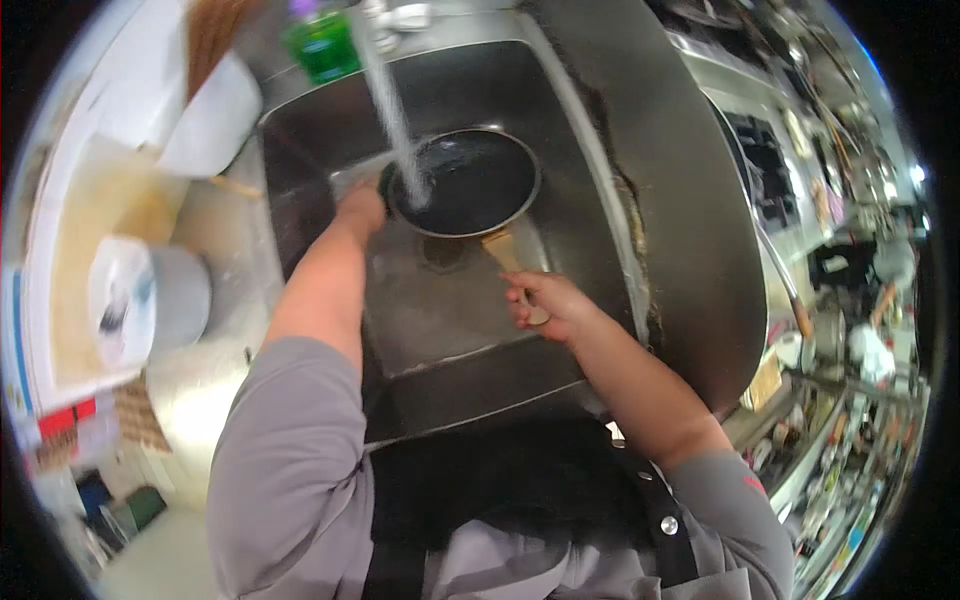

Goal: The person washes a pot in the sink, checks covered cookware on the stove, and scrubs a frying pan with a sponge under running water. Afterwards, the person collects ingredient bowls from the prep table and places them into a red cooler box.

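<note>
A round black pan is held tilted in the deep metal sink, and a stream of water falls onto its left part. At the pan's left edge is my left hand, closed on it, fingers partly hidden. My right hand grips a tan, flat-ended tool that looks like a wooden scraper or brush. Its flat end lies right at the pan's lower rim, and its rounded butt shows below my fingers. Under the pan, the dark drain shows in the sink floor.
A bottle of green liquid stands behind the sink's back left corner. To the left are a white container and a whitish roll or bucket. A long-handled utensil and a stove lie beyond the metal ledge on the right.
</note>
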Demonstrator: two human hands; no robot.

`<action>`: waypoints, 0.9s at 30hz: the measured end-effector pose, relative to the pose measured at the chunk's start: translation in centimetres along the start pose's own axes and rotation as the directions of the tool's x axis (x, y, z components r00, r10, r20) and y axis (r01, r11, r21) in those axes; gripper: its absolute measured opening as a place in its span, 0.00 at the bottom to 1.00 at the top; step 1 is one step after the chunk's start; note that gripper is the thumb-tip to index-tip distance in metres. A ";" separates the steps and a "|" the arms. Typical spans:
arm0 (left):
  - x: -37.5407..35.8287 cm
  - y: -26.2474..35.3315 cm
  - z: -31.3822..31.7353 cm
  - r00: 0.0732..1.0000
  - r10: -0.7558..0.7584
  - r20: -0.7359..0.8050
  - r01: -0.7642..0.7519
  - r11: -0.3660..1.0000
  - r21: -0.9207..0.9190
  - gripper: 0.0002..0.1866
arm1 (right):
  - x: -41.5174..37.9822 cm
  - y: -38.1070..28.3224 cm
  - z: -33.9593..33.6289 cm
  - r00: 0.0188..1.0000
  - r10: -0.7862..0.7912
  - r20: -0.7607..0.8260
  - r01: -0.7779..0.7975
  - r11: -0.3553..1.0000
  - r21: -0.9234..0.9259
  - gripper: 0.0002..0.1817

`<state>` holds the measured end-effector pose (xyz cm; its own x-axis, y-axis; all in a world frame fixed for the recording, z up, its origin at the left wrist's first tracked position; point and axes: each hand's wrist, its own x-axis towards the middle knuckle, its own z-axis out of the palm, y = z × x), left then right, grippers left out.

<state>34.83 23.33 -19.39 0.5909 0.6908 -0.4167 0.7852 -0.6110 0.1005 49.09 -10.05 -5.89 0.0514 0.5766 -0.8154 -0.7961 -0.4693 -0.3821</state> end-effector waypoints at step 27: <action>-19.6 2.6 -14.4 0.935 -0.040 -0.352 -0.080 0.944 -0.319 0.18 | 1.6 -0.6 -0.9 0.996 -0.075 -0.050 0.046 0.902 -0.428 0.12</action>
<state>27.93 13.73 2.03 0.5867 0.8062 -0.0759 0.7533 -0.5090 0.4164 50.18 -9.39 -7.37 0.1412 0.5758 -0.8053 -0.4577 -0.6833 -0.5688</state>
